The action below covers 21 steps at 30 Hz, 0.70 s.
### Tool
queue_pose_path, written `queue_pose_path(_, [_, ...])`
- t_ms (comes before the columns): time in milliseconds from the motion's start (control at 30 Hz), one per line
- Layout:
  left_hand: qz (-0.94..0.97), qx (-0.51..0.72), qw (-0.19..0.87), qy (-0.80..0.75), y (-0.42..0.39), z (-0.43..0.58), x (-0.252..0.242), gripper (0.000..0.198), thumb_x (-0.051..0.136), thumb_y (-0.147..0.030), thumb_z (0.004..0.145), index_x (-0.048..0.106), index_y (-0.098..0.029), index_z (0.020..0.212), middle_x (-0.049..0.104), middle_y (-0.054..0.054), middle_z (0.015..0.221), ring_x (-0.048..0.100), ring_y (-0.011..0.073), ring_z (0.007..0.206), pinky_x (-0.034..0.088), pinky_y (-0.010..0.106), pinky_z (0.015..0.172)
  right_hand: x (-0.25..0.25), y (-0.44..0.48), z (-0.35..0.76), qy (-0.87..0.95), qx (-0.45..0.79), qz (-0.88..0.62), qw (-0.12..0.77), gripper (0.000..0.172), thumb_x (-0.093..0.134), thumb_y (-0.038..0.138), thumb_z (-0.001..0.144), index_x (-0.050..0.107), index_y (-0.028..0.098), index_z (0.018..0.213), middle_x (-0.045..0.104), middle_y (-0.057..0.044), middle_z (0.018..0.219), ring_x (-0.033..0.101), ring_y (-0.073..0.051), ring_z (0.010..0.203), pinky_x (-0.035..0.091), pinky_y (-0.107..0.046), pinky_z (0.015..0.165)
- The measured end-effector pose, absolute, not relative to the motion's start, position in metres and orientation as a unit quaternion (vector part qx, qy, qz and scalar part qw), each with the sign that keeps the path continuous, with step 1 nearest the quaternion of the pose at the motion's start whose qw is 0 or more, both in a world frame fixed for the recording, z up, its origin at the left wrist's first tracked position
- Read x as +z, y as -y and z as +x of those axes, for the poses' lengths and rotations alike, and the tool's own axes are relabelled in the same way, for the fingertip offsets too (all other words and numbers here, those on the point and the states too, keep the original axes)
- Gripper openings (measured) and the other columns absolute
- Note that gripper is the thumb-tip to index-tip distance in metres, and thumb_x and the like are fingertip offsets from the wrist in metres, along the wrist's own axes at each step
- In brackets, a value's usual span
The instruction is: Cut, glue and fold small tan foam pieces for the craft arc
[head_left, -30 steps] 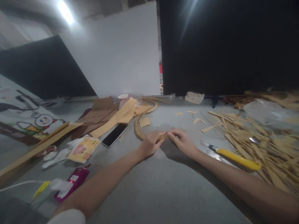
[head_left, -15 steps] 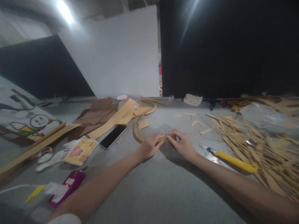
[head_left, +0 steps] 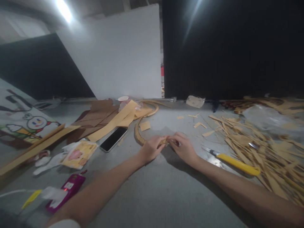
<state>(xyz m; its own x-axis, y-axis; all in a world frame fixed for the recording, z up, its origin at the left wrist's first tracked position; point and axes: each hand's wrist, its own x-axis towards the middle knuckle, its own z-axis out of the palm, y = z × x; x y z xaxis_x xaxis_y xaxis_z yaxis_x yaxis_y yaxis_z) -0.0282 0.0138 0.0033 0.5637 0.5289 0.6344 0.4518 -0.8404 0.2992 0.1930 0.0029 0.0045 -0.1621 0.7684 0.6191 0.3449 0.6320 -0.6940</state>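
A long, narrow tan strip (head_left: pixel 138 133), textured like a braid, curves across the grey table and runs into my hands at its near end. My left hand (head_left: pixel 152 148) is closed around the strip close to that end. Right beside it, the fingertips of my right hand (head_left: pixel 183 146) pinch at the tip of the strip; the tip itself is mostly hidden by the fingers. A small tan square piece (head_left: pixel 144 126) lies just inside the strip's curve. To the right of my right hand rests a yellow utility knife (head_left: pixel 238 164) with its blade out.
At the right is a heap of tan offcuts (head_left: pixel 263 152) with clear plastic (head_left: pixel 263 117) behind. Leftward lie a phone (head_left: pixel 114 139), brown sheets (head_left: pixel 95 117), a tissue pack (head_left: pixel 80 154) and a purple power strip (head_left: pixel 66 191). Upright boards (head_left: pixel 128 57) stand along the back.
The right hand's fingers have shifted slightly at the strip's tip. My left hand keeps its hold. The whole view has moved a little.
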Motion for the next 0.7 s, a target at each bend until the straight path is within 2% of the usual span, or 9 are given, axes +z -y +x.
queue_pose_path(333, [0.889,0.368,0.050,-0.266,-0.016,-0.030,0.004,0.039,0.060,-0.020,0.108,0.055,-0.020,0.146,0.075,0.011,0.115,0.076,0.0245,0.109,0.062,0.038,0.093,0.003,-0.005,0.191,0.741,0.287,-0.373,0.479,0.040,0.061,0.053,0.104,0.070,0.023,0.080,0.058,-0.002,0.070,0.053,-0.018,0.064,0.042,-0.032,0.063])
queue_pose_path(533, [0.889,0.354,0.056,-0.284,-0.016,-0.030,0.002,0.037,0.061,-0.021,0.107,0.058,-0.021,0.144,0.074,0.011,0.116,0.075,0.0250,0.109,0.062,0.038,0.093,0.001,-0.009,0.194,0.731,0.326,-0.405,0.443,0.040,0.060,0.055,0.103,0.075,0.021,0.087,0.062,-0.001,0.071,0.052,-0.018,0.066,0.042,-0.030,0.063])
queue_pose_path(700, [0.884,0.346,0.050,-0.311,-0.021,-0.028,-0.002,0.043,0.065,-0.023,0.105,0.056,-0.022,0.147,0.073,0.011,0.121,0.073,0.0270,0.114,0.062,0.043,0.099,0.002,-0.014,0.195,0.680,0.345,-0.431,0.482,0.041,0.063,0.057,0.101,0.077,0.020,0.091,0.070,-0.004,0.079,0.058,-0.019,0.072,0.045,-0.030,0.068])
